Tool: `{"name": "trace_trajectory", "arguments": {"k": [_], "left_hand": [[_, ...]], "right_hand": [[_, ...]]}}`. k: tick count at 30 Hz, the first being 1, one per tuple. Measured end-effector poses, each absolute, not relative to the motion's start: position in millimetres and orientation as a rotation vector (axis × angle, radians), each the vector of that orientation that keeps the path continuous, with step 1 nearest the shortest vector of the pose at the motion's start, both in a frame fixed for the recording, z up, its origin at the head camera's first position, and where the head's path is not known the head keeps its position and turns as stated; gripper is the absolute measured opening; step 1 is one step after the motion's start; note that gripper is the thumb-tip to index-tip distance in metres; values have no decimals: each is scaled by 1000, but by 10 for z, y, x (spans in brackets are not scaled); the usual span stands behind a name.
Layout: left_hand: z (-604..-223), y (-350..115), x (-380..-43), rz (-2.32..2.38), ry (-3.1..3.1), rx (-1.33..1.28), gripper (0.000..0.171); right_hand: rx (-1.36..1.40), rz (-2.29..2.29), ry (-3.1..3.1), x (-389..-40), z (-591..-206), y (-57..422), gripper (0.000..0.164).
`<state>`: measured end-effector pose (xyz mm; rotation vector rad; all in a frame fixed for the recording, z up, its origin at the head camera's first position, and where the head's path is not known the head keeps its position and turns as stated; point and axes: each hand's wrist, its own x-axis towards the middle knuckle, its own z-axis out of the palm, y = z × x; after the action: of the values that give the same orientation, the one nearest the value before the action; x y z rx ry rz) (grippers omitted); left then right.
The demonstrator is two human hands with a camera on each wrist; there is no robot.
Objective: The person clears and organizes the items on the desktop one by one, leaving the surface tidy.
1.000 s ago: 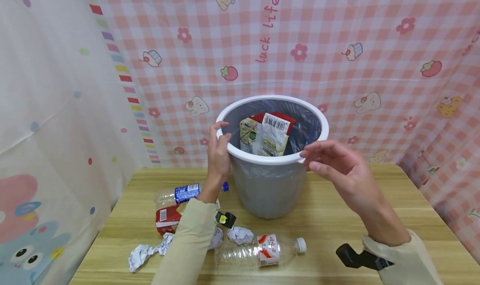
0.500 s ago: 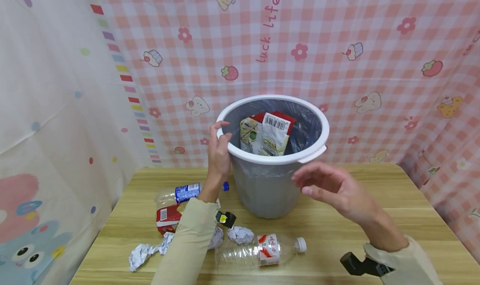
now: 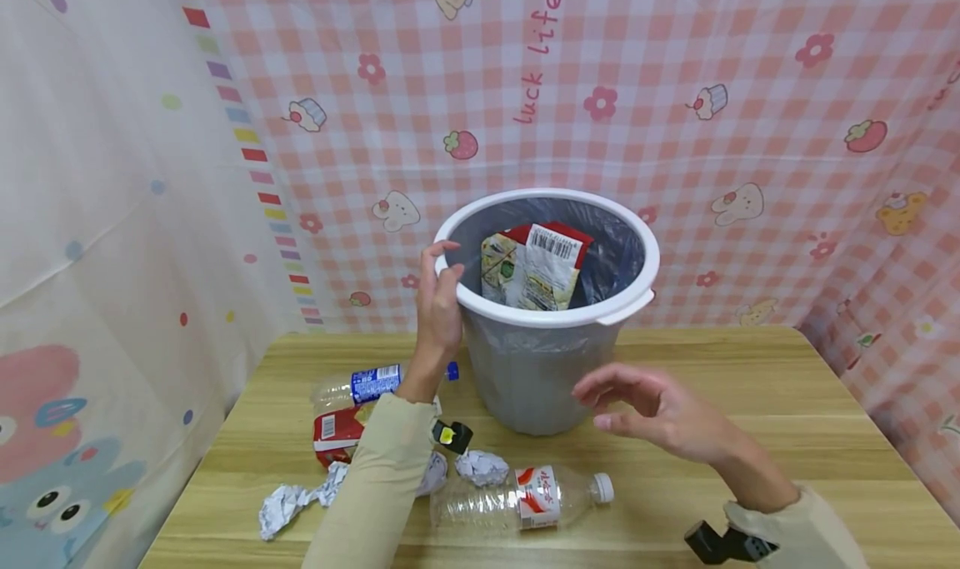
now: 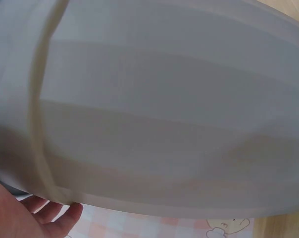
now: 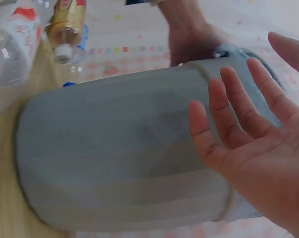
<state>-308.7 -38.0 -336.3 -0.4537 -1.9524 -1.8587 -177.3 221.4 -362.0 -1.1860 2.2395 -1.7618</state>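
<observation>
My left hand (image 3: 438,315) grips the white rim of a grey trash bin (image 3: 536,377) at its left side, thumb and fingers around the edge. The bin stands on the table, lined with a dark plastic bag. Inside lies a red, yellow and white snack wrapper (image 3: 551,269) with a barcode. Held in the air at the bin's front right, my right hand (image 3: 663,411) has loosely bent fingers and nothing in it. The right wrist view shows its fingers (image 5: 241,104) spread before the bin wall. A clear bottle (image 3: 538,498) with a red and white label lies nearest below.
Partly behind my left arm lie a blue-labelled bottle (image 3: 375,384) and a red package (image 3: 336,433). Crumpled paper (image 3: 482,467) sits by the clear bottle, and more crumpled paper (image 3: 283,506) lies at left. A pink checked curtain (image 3: 600,102) hangs behind the wooden table (image 3: 712,369).
My right hand has let go of the bin's right rim handle and moved down toward the table front. My left hand stays on the rim.
</observation>
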Motion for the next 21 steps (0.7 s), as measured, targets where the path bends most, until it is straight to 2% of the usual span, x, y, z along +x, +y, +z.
{"name": "trace_trajectory", "arguments": {"k": [21], "left_hand": [[-3353,-373,-3091,-1859,-1940,-459,37]], "right_hand": [[-920,-1612,2259,-1894,-4231,2239,42]]}}
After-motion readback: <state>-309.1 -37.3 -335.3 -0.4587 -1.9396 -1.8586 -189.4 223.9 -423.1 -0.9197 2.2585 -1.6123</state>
